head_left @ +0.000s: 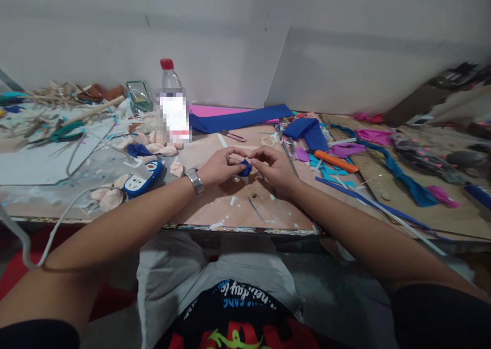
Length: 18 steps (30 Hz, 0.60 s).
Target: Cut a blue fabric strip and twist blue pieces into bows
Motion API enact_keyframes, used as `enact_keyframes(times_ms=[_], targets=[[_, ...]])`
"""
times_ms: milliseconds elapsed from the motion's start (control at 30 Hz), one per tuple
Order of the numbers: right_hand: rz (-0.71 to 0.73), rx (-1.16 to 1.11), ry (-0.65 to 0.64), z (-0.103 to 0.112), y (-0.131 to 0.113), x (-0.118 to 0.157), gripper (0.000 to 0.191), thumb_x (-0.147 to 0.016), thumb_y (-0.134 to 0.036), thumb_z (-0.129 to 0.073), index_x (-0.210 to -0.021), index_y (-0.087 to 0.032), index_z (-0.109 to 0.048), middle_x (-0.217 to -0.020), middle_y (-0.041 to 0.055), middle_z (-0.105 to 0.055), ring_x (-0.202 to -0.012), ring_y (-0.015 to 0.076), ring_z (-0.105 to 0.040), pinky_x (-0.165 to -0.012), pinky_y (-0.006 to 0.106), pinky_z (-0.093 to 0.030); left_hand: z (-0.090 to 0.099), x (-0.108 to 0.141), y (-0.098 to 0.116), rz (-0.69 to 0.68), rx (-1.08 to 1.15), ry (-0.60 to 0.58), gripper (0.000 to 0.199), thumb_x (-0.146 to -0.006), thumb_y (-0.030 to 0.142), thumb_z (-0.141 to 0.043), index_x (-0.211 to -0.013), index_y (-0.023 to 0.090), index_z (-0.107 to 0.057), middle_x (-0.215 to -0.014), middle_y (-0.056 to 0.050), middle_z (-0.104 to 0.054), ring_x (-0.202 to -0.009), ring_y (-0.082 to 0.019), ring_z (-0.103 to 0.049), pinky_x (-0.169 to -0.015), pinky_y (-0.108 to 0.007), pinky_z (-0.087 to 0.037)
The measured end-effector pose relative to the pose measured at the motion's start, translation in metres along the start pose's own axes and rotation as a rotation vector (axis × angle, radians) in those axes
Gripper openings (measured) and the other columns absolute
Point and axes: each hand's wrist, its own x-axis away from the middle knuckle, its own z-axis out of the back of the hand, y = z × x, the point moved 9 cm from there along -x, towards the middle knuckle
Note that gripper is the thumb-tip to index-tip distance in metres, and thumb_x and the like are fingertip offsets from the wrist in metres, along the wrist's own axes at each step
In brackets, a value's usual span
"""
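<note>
**Small blue piece [245,169] between your fingertips, over the middle of the bench [203,213]**

Your left hand [222,168] pinches the piece between thumb and fingers; keep that grip light but steady, so its folds neither slip nor flatten. Your right hand [276,171] is bent in at the piece's edge; I cannot tell whether its fingertips grip it or only touch. Work with fingertips, not wrists: something this small probably loosens easily.

Around you, the white cable [25,247] runs close to your left forearm and could snag. Green-handled pliers [67,132] and a power strip [142,181] follow. Beyond your hands lies a wide blue strip [245,119]. An orange-handled tool [336,161] lies among scraps past your right wrist; mind it when reaching that way.
</note>
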Motion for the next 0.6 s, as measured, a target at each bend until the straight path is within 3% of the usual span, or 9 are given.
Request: enact_keyframes(times_ms=[300,600], targets=[[-0.102,-0.023,-0.094,-0.011,0.006,0.002,0.023,-0.086,-0.042,-0.077,-0.084,-0.019,-0.079,-0.082,0.0065,-0.075,-0.072,0.0197,-0.067,-0.065,0.033,-0.053,-0.003,0.001,-0.001,0.003,-0.060,-0.007,0.037,-0.086,0.017,-0.075,-0.117,0.017,-0.054,-0.084,-0.006,-0.079,-0.062,-0.014,-0.071,-0.061,-0.024,-0.053],[-0.150,-0.107,-0.098,-0.015,0.011,0.001,0.022,-0.084,-0.039,-0.076,-0.085,-0.018,-0.076,-0.080,0.0046,-0.075,-0.072,0.0174,-0.065,-0.069,0.032,-0.052,-0.004,0.000,0.006,-0.126,-0.115,-0.010,0.034,-0.083,0.013,-0.071,-0.114,0.016,-0.056,-0.083,-0.001,-0.072,-0.069,-0.013,-0.070,-0.066,-0.024,-0.054]])
